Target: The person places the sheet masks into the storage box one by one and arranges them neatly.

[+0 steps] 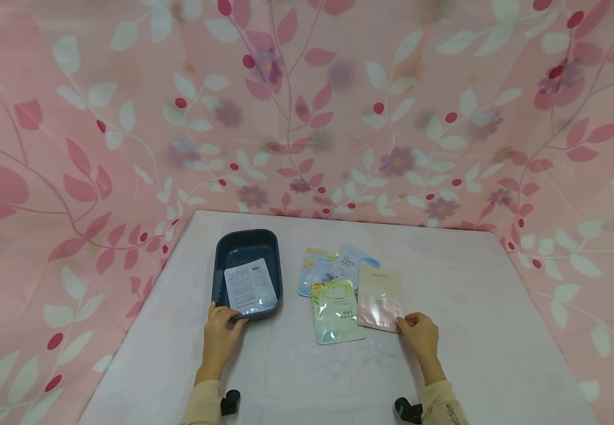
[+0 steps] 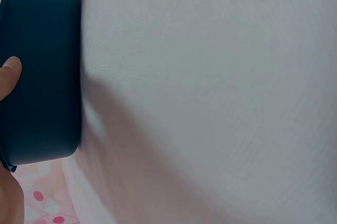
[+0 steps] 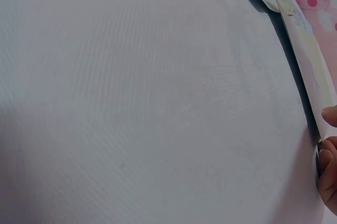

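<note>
While the near rim of a dark blue tray (image 1: pixel 245 245) is gripped by the left hand (image 1: pixel 222 333), the lower right corner of a cream-and-pink packet (image 1: pixel 380 292) is pinched between the thumb and fingers of the right hand (image 1: pixel 421 336). The 2 hands are held well apart. In the left wrist view, the left thumb (image 2: pixel 11 74) is seen pressed against the tray's outer wall. The tray is positioned at the left of the white-covered table (image 1: pixel 461 277), and 1 pale packet (image 1: pixel 251 286), marked with fine print and a barcode, is contained in it. To the right of the tray, 4 packets are grouped, the pinched packet being placed rightmost. A green packet (image 1: pixel 337 316) is located just beside it, at the near side of the group. Behind these, a yellow-and-blue packet (image 1: pixel 314 274) and a light blue packet (image 1: pixel 350 262) are partly covered. In the right wrist view, a dark shadow is cast along the edge of the pinched packet. Beige sleeves (image 1: pixel 442 401) are worn on both arms, and a black device (image 1: pixel 408 410) is located at each wrist. The table is enclosed by a pink floral backdrop (image 1: pixel 307 118).
</note>
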Action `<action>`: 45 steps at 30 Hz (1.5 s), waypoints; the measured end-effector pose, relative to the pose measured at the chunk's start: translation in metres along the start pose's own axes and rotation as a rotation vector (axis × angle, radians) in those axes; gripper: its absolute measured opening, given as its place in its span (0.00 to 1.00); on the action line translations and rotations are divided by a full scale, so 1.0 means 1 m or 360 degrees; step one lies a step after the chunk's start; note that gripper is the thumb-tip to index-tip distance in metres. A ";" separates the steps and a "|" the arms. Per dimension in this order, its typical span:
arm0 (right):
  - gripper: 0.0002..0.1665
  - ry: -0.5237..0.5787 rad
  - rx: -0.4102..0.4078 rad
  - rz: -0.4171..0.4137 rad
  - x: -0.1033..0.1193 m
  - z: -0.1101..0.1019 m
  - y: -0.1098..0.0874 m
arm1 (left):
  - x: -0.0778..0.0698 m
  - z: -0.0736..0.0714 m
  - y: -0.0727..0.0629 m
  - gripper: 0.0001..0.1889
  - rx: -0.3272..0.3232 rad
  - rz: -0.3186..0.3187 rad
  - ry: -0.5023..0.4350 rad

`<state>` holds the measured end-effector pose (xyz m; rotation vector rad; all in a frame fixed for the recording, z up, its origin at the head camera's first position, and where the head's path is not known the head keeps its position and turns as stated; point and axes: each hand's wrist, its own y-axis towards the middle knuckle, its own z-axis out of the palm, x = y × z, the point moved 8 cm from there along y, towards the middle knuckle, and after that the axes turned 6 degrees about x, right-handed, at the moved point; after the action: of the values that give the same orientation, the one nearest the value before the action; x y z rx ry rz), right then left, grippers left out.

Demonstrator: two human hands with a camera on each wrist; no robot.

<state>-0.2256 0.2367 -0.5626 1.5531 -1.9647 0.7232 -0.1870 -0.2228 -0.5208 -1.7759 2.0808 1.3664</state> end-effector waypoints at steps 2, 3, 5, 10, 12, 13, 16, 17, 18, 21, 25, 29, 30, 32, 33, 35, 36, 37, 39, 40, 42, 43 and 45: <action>0.18 -0.0022 0.0023 0.0023 0.002 0.000 -0.001 | -0.001 0.000 0.000 0.13 0.0002 0.0002 -0.0002; 0.19 -0.0035 0.0028 0.0031 0.003 0.000 -0.002 | -0.001 0.000 0.000 0.13 0.0003 0.0004 -0.0001; 0.21 -0.0069 0.0030 0.0031 0.005 0.001 -0.002 | -0.002 -0.001 0.001 0.13 0.0004 0.0001 0.0004; 0.26 -0.0112 0.0054 0.0068 0.005 0.005 -0.001 | 0.000 0.000 0.000 0.12 0.0021 -0.0036 0.0011; 0.26 -0.0099 0.0078 0.0103 0.001 0.007 -0.001 | 0.000 0.000 -0.001 0.12 0.0030 -0.0045 0.0007; 0.26 -0.0096 0.0087 0.0120 0.000 0.008 -0.001 | 0.000 0.000 -0.001 0.12 0.0036 -0.0048 0.0007; 0.27 -0.0071 0.0092 0.0152 -0.004 0.010 -0.001 | -0.001 0.000 -0.001 0.12 0.0034 -0.0039 0.0009; 0.27 -0.0064 0.0091 0.0153 -0.004 0.010 -0.001 | -0.001 0.000 -0.002 0.12 0.0033 -0.0038 0.0008; 0.27 -0.0059 0.0088 0.0156 -0.004 0.010 0.000 | -0.001 0.000 -0.002 0.13 0.0031 -0.0037 0.0009; 0.25 -0.0036 0.0079 0.0157 -0.003 0.010 -0.001 | -0.002 -0.001 -0.002 0.12 0.0028 -0.0036 0.0008; 0.21 -0.0011 0.0068 0.0176 -0.002 0.010 0.000 | -0.002 -0.001 -0.001 0.12 0.0031 -0.0045 0.0005; 0.19 0.0020 0.0097 0.0216 -0.004 0.010 0.002 | -0.001 0.000 -0.001 0.12 0.0035 -0.0049 0.0013; 0.18 0.0033 0.0108 0.0229 -0.005 0.010 0.002 | -0.001 0.000 0.000 0.12 0.0037 -0.0050 0.0015; 0.18 0.0105 0.0142 0.0268 -0.008 0.010 0.003 | -0.001 0.000 0.000 0.12 0.0042 -0.0052 0.0016; 0.18 0.0187 0.0164 0.0292 -0.010 0.011 0.004 | -0.001 0.000 0.000 0.12 0.0044 -0.0052 0.0016; 0.17 0.0383 0.0221 0.0343 -0.014 0.012 0.004 | -0.001 0.000 0.000 0.12 0.0046 -0.0054 0.0016; 0.17 0.0499 0.0247 0.0368 -0.016 0.012 0.004 | -0.001 0.000 0.000 0.12 0.0046 -0.0054 0.0018; 0.17 0.0618 0.0280 0.0387 -0.017 0.013 0.004 | -0.001 0.000 0.000 0.12 0.0045 -0.0054 0.0020; 0.17 0.0815 0.0343 0.0407 -0.016 0.013 0.003 | 0.000 0.000 0.000 0.12 0.0044 -0.0056 0.0020; 0.17 0.0880 0.0372 0.0404 -0.015 0.012 0.003 | 0.000 0.000 0.000 0.12 0.0040 -0.0056 0.0018; 0.17 0.0962 0.0400 0.0394 -0.013 0.009 0.002 | 0.000 0.000 0.000 0.12 0.0035 -0.0052 0.0014; 0.17 0.0982 0.0413 0.0381 -0.011 0.007 0.002 | 0.000 -0.001 0.000 0.12 0.0033 -0.0049 0.0014; 0.17 0.1008 0.0414 0.0371 -0.009 0.004 0.003 | 0.000 -0.001 0.000 0.12 0.0031 -0.0046 0.0013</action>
<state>-0.2267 0.2407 -0.5721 1.0403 -1.6162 1.4144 -0.1868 -0.2230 -0.5199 -1.7996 2.0569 1.3291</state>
